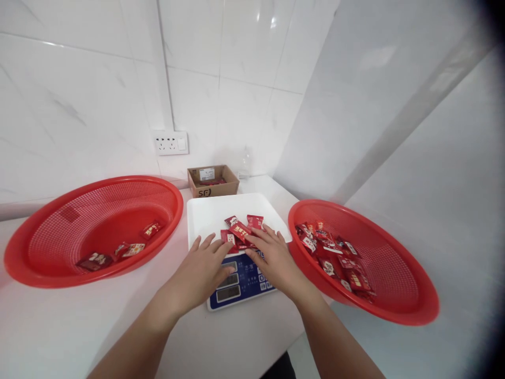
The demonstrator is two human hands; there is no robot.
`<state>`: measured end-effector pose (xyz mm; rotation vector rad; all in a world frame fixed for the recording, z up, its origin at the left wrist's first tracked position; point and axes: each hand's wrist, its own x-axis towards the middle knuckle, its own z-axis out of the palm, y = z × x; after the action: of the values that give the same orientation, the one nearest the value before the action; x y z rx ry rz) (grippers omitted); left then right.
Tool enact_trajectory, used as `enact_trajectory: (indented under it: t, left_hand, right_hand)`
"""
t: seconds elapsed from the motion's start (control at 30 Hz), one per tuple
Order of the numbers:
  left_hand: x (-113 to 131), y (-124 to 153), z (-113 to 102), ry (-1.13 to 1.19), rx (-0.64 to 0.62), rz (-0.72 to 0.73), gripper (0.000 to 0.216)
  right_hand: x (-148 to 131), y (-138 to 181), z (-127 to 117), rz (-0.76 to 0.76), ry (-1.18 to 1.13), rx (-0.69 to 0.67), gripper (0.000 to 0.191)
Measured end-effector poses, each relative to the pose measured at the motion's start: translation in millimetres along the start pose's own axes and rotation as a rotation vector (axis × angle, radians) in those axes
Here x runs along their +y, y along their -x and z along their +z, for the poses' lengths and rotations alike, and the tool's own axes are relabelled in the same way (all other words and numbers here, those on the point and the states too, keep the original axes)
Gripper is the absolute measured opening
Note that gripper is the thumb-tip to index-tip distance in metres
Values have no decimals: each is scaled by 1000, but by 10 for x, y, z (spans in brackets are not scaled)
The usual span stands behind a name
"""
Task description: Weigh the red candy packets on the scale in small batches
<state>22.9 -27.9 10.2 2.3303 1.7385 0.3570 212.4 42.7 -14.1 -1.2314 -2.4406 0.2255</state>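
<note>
Several red snack packets [239, 229] lie in a small pile on the white pan [205, 210] of a digital scale, near its front edge. My left hand [201, 268] is at the pile's left side, fingers spread, over the pan edge and the blue display panel [229, 293]. On the other side, my right hand [274, 258] reaches over the pile with its fingers stretched out, the fingertips at the packets. Neither hand is closed around a packet. Part of the scale's keypad is hidden under my right hand.
A red plastic basket [43, 221] on the left holds a few packets. Another red basket [402, 273] on the right holds many packets on its near side. Behind the scale are a cardboard box [221, 188] and a clear plastic bottle [245, 163]. A wall socket [171, 143] sits above.
</note>
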Motion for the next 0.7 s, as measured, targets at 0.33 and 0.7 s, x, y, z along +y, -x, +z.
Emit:
enact_trajectory:
  t: [0.33, 0.7]
  left_hand:
    - [-191, 89, -267, 55, 257, -166, 41]
    - [-90, 101, -400, 97, 330, -312, 39]
  right_hand:
    - [234, 348, -397, 61, -181, 537, 23]
    - [549, 696, -478, 441, -21, 315, 29]
